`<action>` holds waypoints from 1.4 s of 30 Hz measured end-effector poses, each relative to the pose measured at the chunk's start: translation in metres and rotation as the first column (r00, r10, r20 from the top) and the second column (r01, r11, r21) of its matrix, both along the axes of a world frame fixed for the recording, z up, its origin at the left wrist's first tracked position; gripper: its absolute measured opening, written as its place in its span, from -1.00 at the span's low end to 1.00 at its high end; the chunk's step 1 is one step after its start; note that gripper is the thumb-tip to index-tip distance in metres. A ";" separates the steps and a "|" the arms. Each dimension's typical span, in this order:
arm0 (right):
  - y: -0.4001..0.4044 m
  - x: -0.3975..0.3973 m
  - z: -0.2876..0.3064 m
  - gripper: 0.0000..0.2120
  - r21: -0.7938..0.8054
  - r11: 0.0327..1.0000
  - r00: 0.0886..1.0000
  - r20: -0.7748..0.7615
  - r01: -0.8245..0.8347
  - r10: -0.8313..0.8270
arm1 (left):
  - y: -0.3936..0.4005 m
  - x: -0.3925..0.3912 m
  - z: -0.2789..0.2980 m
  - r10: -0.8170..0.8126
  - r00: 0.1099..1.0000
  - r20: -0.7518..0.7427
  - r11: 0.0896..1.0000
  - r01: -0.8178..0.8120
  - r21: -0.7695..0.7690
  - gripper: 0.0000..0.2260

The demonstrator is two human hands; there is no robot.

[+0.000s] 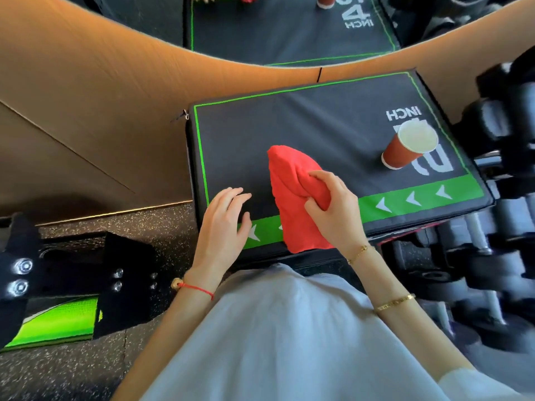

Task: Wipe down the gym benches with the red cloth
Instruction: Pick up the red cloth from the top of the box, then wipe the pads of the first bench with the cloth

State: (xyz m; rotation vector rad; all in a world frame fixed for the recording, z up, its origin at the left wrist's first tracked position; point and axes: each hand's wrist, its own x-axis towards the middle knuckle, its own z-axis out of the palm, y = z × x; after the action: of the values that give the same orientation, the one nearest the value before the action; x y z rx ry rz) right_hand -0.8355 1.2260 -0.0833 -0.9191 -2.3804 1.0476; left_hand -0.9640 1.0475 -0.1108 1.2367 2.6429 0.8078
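Stands upright at the counter's (pixel 318 120) far right: a red paper cup (pixel 405 149), inside pale, contents not clear. Right grip (pixel 333 209) curled around the red cloth (pixel 292 198), bunched at the near edge. Left grip (pixel 224 224) relaxed, holds nothing. Dumbbells (pixel 498 227) at right blurred, partly cut off. Speckled rubber floor (pixel 58 371), orange wall (pixel 86 96).

Both forearms reach forward from the lower edge of the view toward the counter (pixel 318 123). The right hand (pixel 333 209) is over its near edge, palm turned inward, fingers (pixel 317 176) and thumb curled into the cloth (pixel 292 198), gripping a bunched fold. The left hand (pixel 224 227) lies left of the cloth at the counter's near left corner, palm down, fingers loosely spread and straight, holding nothing.
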 end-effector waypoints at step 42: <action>-0.439 0.277 0.011 -0.61 -0.076 0.035 0.033 -0.037 0.996 -0.999 | -0.118 0.236 0.030 -1.000 0.020 0.003 0.020 0.997 0.072 -0.72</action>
State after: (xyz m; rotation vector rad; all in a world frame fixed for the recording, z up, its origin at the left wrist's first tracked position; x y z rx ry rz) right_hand -0.5586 0.7865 -0.0722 -2.0287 -0.9216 0.4025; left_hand -0.7280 0.9300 -0.0804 2.4498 0.8997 0.5002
